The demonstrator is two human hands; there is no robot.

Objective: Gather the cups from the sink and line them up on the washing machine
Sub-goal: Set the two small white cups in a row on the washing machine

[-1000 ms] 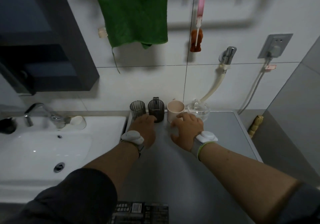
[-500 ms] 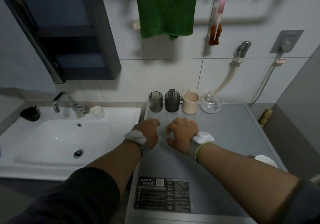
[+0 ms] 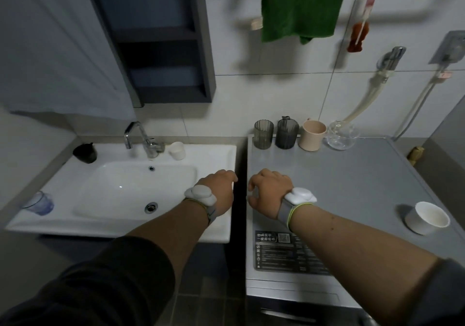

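You are between pickups: neither hand carries anything. Your left hand (image 3: 218, 191) hangs over the right rim of the sink (image 3: 221, 227), fingers loosely curled and empty; your right hand (image 3: 269, 191) hangs over the near-left part of the washing machine top (image 3: 352, 174), fingers likewise slack and gripping nothing. Four vessels already stand in a row along the back edge: a ribbed smoky tumbler (image 3: 263, 134), a darker grey cup (image 3: 286, 134), a matte beige mug (image 3: 312, 135) and a clear rounded glass cup (image 3: 342, 137). A white cup (image 3: 426, 221) sits apart at the near right, out of line. Three remain on the sink ledge: a small white cup (image 3: 177, 150) beside the tap (image 3: 143, 139), a black glossy cup (image 3: 85, 152) at the back left, and a translucent bluish cup (image 3: 39, 203) at the near left. In my judgement the next move calls for a reach left to the white cup, closest to hand; it is small and smooth, so grip round the body, not the rim.
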